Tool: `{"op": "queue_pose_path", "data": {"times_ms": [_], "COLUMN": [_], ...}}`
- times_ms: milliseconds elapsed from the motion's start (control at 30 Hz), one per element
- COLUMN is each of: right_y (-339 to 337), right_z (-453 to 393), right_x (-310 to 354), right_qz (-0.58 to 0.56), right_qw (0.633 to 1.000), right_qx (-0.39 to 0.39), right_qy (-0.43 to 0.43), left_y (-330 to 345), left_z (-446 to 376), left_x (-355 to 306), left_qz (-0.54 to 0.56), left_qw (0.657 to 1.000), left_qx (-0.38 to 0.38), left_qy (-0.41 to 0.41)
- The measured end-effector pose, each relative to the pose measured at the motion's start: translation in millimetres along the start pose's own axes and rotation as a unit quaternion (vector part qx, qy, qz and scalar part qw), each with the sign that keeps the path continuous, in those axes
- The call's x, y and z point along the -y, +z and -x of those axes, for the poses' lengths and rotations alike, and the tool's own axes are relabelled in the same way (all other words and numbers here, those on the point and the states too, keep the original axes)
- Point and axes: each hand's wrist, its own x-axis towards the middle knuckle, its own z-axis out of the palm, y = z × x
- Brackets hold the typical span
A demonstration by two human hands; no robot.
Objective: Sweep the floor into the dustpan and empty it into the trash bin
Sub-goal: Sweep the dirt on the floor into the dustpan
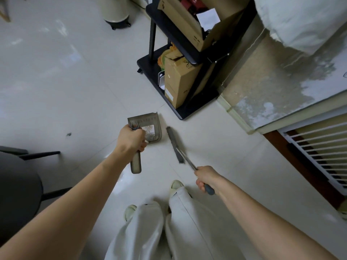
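Observation:
A grey dustpan sits low over the pale tiled floor ahead of my feet, with some light debris in its pan. My left hand grips the dustpan's long handle, which sticks out below my fist. My right hand grips the dark handle of a broom. The broom head, a narrow dark strip blurred by motion, lies just right of the dustpan. No trash bin is identifiable in view.
A black wheeled cart with cardboard boxes stands ahead on the right, against a peeling wall. A white rail gate is at the right. A dark stool is at my left, and a small dark speck lies on the floor.

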Motion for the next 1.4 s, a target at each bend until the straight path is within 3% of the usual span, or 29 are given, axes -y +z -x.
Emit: {"op": "queue_pose_path", "data": {"times_ms": [233,400,567,800,967,1200,1400], "right_y": [8,77,174,279,312,315,304], "right_z": [-16,-22,-16,-12,-28,-11,23], "right_x": [23,40,84,175,237,292,263], "right_qz": [0.049,0.083,-0.073,-0.156,-0.231,-0.134,0.023], "right_qw": [0.998,0.993,0.992,0.982,0.968,0.987,0.999], "right_qx": [-0.048,-0.039,-0.007,0.052,0.086,0.089,0.044], "right_qy": [0.001,0.074,0.106,0.089,0.053,0.002,-0.003], "left_y": [-37,-92,-166,-251,-286,-331,-338], "left_z": [-22,-54,-89,-125,-131,-125,-108], "left_x": [-2,2,3,-3,-5,-12,-12], "left_qz": [0.001,0.013,0.018,0.043,0.065,0.100,0.139], "left_qw": [0.999,0.998,0.999,0.998,0.996,0.989,0.982], "left_qx": [-0.046,-0.055,-0.048,-0.052,-0.060,-0.104,-0.129], "left_qy": [0.005,-0.003,-0.011,-0.016,-0.027,-0.024,-0.022]}}
